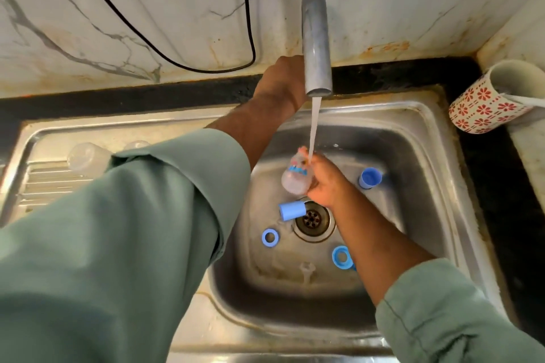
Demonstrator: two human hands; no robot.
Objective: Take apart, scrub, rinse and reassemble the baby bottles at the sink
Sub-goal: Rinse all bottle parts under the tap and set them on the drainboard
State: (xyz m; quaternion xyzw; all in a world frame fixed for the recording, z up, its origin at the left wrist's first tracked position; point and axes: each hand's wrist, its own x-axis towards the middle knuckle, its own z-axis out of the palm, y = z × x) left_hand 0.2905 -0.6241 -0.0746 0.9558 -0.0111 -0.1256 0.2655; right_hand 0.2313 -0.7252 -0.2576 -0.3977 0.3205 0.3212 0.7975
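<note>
Rinsing: my right hand (pixel 323 183) grips the bottle (pixel 295 175) under the running tap (pixel 316 38); my left hand (pixel 280 82) reaches behind it, grip hidden, likely for the handle.

The left hand (pixel 280 79) reaches behind the tap spout (pixel 316 38), which covers its fingers, so I cannot tell what they touch or how they lie. The baby bottle (pixel 295 175) under the running water is smeared by motion; its printed pattern is unreadable, and the right hand (pixel 324 183) hides its far side. The right forearm covers part of one blue ring (pixel 341 256). On the drainboard, a clear bottle (pixel 87 156) is partly behind the left sleeve (pixel 132 230). The picture's right edge cuts off the patterned mug (pixel 486 106).
</note>
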